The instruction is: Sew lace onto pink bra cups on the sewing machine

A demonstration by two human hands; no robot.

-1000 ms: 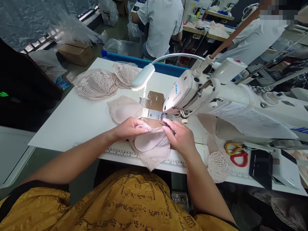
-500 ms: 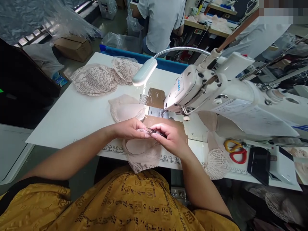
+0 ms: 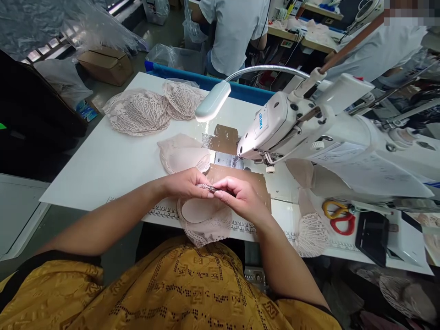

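My left hand (image 3: 184, 183) and my right hand (image 3: 239, 198) meet at the near edge of the white table (image 3: 106, 165), both pinching the top edge of a beige lace bra cup (image 3: 202, 217) that hangs partly over the table edge. A small dark metal tool pokes out of my right hand's fingers. Just beyond my hands lie a brown cardboard piece (image 3: 237, 176) and the needle area of the white sewing machine (image 3: 309, 133). Another beige cup (image 3: 180, 153) rests left of the needle plate.
Lace cups (image 3: 137, 112) are piled at the table's far left. A gooseneck lamp (image 3: 213, 101) hangs over the work area. Scissors with yellow and red handles (image 3: 338, 217) and a black phone (image 3: 373, 236) lie to the right. Two people in white shirts work behind.
My hands drew back from the needle area toward me with the cup, and my right hand closed in against my left on the cup's top edge.
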